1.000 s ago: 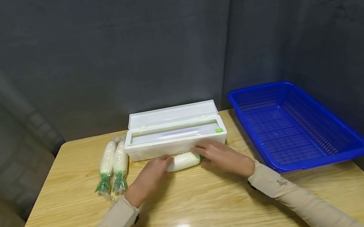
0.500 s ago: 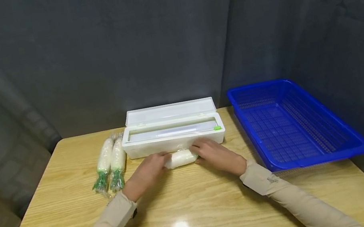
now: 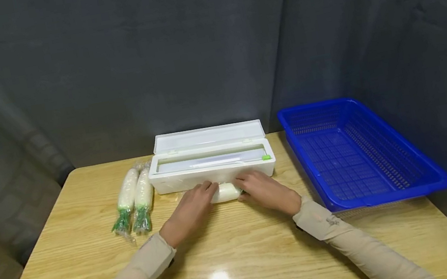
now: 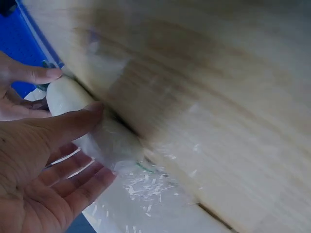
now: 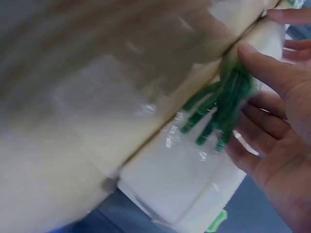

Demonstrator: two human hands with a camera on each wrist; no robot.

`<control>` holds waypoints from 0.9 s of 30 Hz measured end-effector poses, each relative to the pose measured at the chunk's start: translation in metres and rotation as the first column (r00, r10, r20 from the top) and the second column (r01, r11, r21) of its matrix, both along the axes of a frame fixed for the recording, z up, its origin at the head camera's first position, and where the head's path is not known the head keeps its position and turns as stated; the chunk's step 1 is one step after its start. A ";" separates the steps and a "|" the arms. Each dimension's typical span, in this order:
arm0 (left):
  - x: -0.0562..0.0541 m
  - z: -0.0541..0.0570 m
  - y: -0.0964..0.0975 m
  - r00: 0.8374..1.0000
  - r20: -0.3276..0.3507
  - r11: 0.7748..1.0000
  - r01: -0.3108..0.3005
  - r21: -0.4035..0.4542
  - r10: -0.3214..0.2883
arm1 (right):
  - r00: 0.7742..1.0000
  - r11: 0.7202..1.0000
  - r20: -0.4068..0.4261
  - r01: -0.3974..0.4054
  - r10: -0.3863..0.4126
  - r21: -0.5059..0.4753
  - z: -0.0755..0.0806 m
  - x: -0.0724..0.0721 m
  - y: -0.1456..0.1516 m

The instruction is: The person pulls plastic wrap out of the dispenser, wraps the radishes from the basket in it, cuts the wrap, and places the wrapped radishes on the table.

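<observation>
A white radish (image 3: 225,192) with a green leafy top lies crosswise on the table, close against the front of a white cling film box (image 3: 212,177). My left hand (image 3: 192,208) grips its left part, thumb on the near side and fingers beyond. At the leafy end, my right hand (image 3: 266,193) holds the radish between thumb and fingers. Clear film spreads around the green leaves (image 5: 221,107) in the right wrist view. Crumpled film (image 4: 150,184) trails past the radish's other end in the left wrist view. The box lid (image 3: 208,136) is raised; a green slider (image 3: 266,157) sits at its right.
Two film-wrapped white radishes (image 3: 127,189) lie side by side on the left of the wooden table (image 3: 244,255). A blue plastic basket (image 3: 369,201) stands at the right. Dark cloth (image 3: 146,58) hangs behind the table.
My left hand has shifted right along the radish, covering more of its left end. My right hand stays at the leafy end. The head view has tilted slightly.
</observation>
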State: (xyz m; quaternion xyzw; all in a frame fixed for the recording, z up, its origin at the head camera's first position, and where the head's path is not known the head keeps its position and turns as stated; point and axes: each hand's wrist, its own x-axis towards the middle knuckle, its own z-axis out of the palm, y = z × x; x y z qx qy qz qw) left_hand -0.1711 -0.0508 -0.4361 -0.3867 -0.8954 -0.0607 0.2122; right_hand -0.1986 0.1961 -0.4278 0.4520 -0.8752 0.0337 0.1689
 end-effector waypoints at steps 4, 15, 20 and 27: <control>-0.004 -0.001 0.004 1.000 -0.009 1.000 -0.024 -0.015 0.024 | 0.999 0.999 -0.020 0.042 -0.042 0.020 0.002 0.007 0.002; -0.014 0.008 -0.002 0.993 0.116 0.999 0.030 0.014 -0.032 | 0.982 0.994 -0.157 0.107 -0.101 0.031 0.000 0.009 0.011; -0.013 0.007 -0.006 0.993 0.110 0.997 0.048 0.053 -0.054 | 0.970 0.991 -0.230 0.099 -0.076 0.089 -0.002 0.008 0.009; 0.002 0.000 -0.014 0.995 0.044 0.996 -0.085 0.028 0.084 | 0.962 0.989 -0.270 0.076 -0.040 0.124 -0.007 0.008 0.007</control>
